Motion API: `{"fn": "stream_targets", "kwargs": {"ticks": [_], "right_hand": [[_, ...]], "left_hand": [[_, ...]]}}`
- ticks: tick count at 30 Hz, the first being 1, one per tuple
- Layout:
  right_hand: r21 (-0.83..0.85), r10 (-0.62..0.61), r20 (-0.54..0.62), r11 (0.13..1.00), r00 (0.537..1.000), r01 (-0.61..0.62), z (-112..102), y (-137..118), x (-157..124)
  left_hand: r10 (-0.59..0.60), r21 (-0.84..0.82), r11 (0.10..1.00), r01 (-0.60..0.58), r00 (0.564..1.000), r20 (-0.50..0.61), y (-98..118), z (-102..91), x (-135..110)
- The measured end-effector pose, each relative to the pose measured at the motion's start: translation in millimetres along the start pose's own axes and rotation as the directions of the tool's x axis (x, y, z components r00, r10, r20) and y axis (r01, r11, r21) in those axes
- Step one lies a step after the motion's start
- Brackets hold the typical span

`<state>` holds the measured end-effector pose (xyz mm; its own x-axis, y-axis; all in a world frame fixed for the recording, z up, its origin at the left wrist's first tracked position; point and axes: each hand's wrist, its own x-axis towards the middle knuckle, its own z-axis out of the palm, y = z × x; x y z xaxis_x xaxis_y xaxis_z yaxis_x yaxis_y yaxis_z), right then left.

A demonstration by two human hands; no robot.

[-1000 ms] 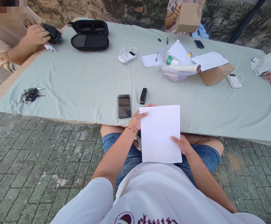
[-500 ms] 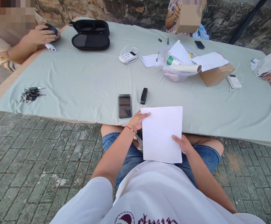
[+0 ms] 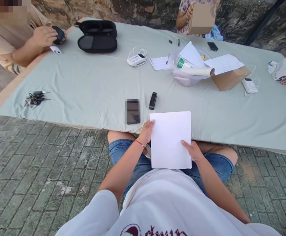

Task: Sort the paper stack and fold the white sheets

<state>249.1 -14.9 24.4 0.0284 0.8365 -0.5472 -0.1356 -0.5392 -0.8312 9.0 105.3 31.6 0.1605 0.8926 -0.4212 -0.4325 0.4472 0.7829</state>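
Observation:
A stack of white paper (image 3: 170,144) is held over my lap at the table's near edge, its sheets slightly uneven at the bottom right. My left hand (image 3: 147,131) grips its upper left edge, thumb at the margin and the other fingers mostly hidden. Lower on the right side, my right hand (image 3: 194,150) pinches the stack with the thumb lying on top and fingers behind. Just beyond the paper a black stapler (image 3: 153,101) lies on the cloth. To its left is a dark phone (image 3: 132,112), partly blurred out.
On the table (image 3: 96,88) are a bunch of keys (image 3: 36,99), an open black case (image 3: 97,36), a white corded device (image 3: 136,60), a plastic basin (image 3: 184,79) with papers and a bottle, and a cardboard box (image 3: 231,78). Several people sit around, one holding a carton (image 3: 202,19).
My left thumb has drawn back from the sheet's face to its left edge. The paper has shifted very slightly; my right hand keeps its hold. The view has moved a little.

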Motion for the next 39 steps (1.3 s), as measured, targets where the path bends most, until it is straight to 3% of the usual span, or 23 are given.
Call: {"fn": "stream_targets", "kwargs": {"ticks": [8, 19, 27, 32, 39], "right_hand": [[0.055, -0.113, -0.064, 0.992, 0.992, 0.116, 3, -5, 4], [0.066, -0.102, -0.05, 0.992, 0.993, 0.105, 3, -6, 4], [0.097, -0.046, 0.021, 0.994, 0.999, 0.043, 4, 0, 5], [0.067, -0.021, -0.013, 0.998, 1.0, 0.022, 3, 4, 16], [0.016, -0.03, 0.0, 0.999, 1.0, 0.03, 6, -1, 35]], "left_hand": [[0.005, -0.047, 0.999, -0.003, 0.999, 0.042, 2, 1.1, 1], [-0.016, -0.084, 0.996, 0.022, 0.997, 0.073, -3, -5.9, 5], [-0.077, -0.112, 0.99, 0.086, 0.993, 0.088, -2, -13.3, 10], [-0.161, -0.109, 0.98, 0.165, 0.986, 0.043, 4, -12.6, 20], [-0.146, -0.037, 0.989, 0.144, 0.988, -0.058, 10, -13.4, 23]]}}
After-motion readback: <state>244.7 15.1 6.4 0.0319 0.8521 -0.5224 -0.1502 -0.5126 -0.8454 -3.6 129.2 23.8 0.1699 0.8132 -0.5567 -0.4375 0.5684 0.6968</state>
